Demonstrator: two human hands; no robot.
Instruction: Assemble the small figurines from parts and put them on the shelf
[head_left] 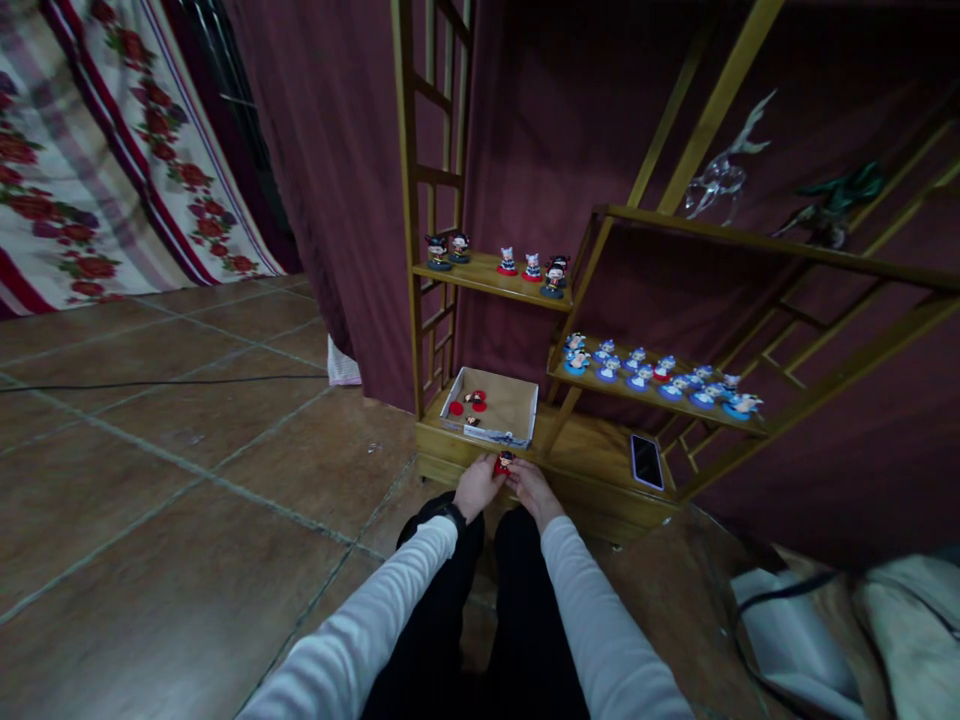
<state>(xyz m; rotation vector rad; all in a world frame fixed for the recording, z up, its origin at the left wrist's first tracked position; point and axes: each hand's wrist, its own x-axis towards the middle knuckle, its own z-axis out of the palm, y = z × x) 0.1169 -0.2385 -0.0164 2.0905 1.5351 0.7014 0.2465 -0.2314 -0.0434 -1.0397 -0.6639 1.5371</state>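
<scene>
Both hands meet in front of the low wooden shelf unit, closed around one small figurine with black hair and red clothing. My left hand grips it from the left side, a dark watch on the wrist. From the right, my right hand holds it with the fingertips. Just beyond the hands, an open white-edged cardboard box rests on the bottom shelf. Inside it lie a few red discs and small figurine pieces with dark hair.
Several figurines stand on the upper-left shelf, and rows of blue-and-white ones on the middle shelf. A phone lies on the bottom shelf at right. Glass ornaments stand higher up. Bags sit on the floor at right.
</scene>
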